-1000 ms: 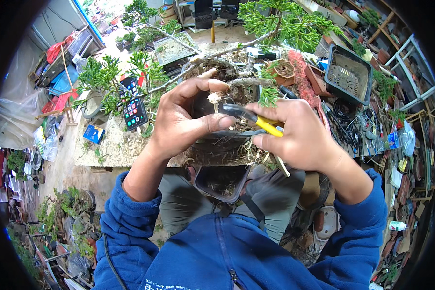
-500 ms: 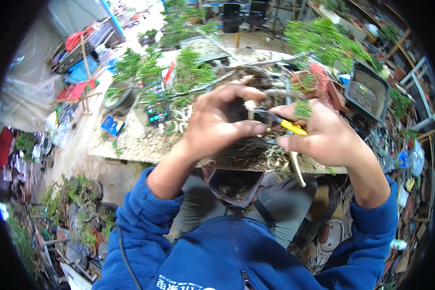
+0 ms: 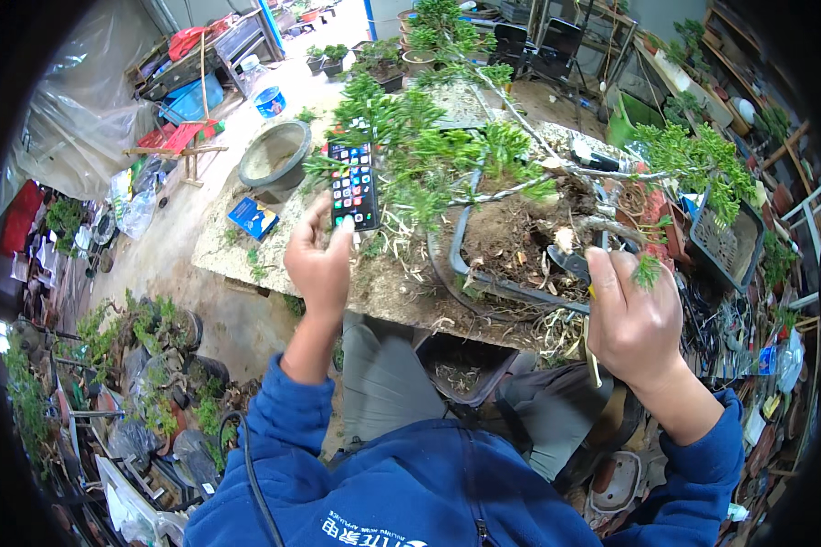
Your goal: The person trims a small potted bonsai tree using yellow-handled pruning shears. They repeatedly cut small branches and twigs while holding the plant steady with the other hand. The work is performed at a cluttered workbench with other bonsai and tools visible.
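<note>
- left hand point(image 3: 319, 264), thumb and fingers spread, is at the phone's point(image 3: 354, 187) near end
- right hand point(image 3: 637, 319) grips cutters point(image 3: 570, 263), a pot point(image 3: 524, 292) just left of it

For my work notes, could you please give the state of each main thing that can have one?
Black rectangular phone: screen lit with icons.
Dark rectangular plastic pot: upright, holding brown soil.
Green-leaved woody plant: spread sideways over that pot.
Yellow-handled, black-headed tool: held; open or shut unclear.
Bare right hand: closed around the tool.
Bare left hand: partly open beside phone; contact unclear.
Round grey pot: mouth upward.
</note>
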{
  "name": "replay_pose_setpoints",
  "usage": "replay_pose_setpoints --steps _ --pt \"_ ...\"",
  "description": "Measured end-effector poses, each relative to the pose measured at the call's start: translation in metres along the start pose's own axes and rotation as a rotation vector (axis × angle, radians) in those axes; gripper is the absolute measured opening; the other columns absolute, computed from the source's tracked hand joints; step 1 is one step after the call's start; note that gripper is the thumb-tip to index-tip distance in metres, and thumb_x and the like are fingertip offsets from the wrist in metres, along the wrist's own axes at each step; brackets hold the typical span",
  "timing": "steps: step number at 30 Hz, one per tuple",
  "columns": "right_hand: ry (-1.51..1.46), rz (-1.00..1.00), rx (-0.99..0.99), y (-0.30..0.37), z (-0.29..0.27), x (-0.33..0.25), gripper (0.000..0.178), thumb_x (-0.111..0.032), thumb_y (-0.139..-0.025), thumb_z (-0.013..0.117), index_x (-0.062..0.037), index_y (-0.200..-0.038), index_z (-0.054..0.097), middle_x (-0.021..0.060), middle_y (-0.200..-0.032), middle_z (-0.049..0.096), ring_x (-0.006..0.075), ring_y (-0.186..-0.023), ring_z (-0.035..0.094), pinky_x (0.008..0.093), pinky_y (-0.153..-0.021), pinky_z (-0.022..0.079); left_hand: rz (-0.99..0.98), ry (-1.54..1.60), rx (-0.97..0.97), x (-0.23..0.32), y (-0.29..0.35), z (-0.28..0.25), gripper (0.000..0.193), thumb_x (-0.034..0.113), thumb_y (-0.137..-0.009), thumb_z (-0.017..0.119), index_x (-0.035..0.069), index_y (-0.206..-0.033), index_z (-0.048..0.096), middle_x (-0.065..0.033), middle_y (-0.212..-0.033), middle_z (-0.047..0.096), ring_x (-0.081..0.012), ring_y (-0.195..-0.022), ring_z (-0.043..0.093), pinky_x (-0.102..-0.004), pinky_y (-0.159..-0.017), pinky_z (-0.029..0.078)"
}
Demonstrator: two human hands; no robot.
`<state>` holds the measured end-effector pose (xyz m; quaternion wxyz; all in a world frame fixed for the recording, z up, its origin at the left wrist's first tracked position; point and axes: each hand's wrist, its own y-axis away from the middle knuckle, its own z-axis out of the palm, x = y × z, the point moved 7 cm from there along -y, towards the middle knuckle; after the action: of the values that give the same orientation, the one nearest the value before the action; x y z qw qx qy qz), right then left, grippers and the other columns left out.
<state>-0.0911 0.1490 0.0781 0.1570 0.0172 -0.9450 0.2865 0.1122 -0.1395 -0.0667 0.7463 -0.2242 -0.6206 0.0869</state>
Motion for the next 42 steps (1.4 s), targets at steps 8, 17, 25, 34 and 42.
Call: replay_pose_setpoints --steps 8,17,25,34,42 --pt "-0.558 0.346 -0.148 -0.004 -0.001 0.021 0.046 -0.002 -0.079 0.078 0.0038 -0.124 0.07 0.0202 -0.1 0.072 0.0366 -0.084 0.071 0.0423 -0.078 0.056 -0.087 -0.163 0.002 -0.063 -0.059 0.011 0.08 0.013 -0.081 0.093 -0.011 -0.144 0.05 -0.0182 -0.128 0.072 -0.0202 -0.112 0.071 -0.0328 -0.1 0.055" --pt "-0.929 0.752 -0.487 0.008 0.014 0.039 0.052 -0.015 -0.084 0.085 0.004 -0.129 0.07 0.0166 -0.106 0.077 0.0222 -0.095 0.074 0.035 -0.088 0.056 -0.045 -0.281 0.06 -0.078 -0.063 0.013 0.079 0.008 -0.08 0.091 -0.012 -0.144 0.05 -0.0235 -0.133 0.069 -0.0221 -0.116 0.071 -0.0327 -0.099 0.057" --pt "-0.874 0.618 -0.417 0.0 0.007 0.037 0.051 -0.013 -0.083 0.084 0.0041 -0.129 0.07 0.0183 -0.107 0.076 0.027 -0.095 0.073 0.0371 -0.089 0.056 -0.173 -0.46 -0.102 -0.042 -0.103 0.013 0.049 0.015 -0.09 0.083 -0.012 -0.128 0.067 -0.019 -0.115 0.079 -0.0206 -0.103 0.076 -0.0339 -0.092 0.06" --pt "-0.84 0.611 -0.328 0.001 0.008 0.031 0.046 -0.004 -0.084 0.081 0.006 -0.127 0.07 0.019 -0.102 0.073 0.029 -0.091 0.072 0.0378 -0.086 0.055 0.042 -1.218 -0.59 -0.025 -0.161 0.073 0.083 0.059 -0.073 0.085 0.005 -0.134 0.068 -0.0199 -0.114 0.078 -0.0374 -0.107 0.075 -0.0464 -0.093 0.059" --pt "-0.837 0.596 -0.321 0.002 0.01 0.031 0.046 -0.005 -0.083 0.081 0.0069 -0.126 0.069 0.019 -0.102 0.073 0.0306 -0.091 0.071 0.0388 -0.086 0.055 0.365 -1.362 -0.703 -0.025 -0.176 0.108 0.079 0.063 -0.074 0.082 0.004 -0.126 0.075 -0.0186 -0.129 0.074 -0.0352 -0.113 0.073 -0.045 -0.098 0.059"
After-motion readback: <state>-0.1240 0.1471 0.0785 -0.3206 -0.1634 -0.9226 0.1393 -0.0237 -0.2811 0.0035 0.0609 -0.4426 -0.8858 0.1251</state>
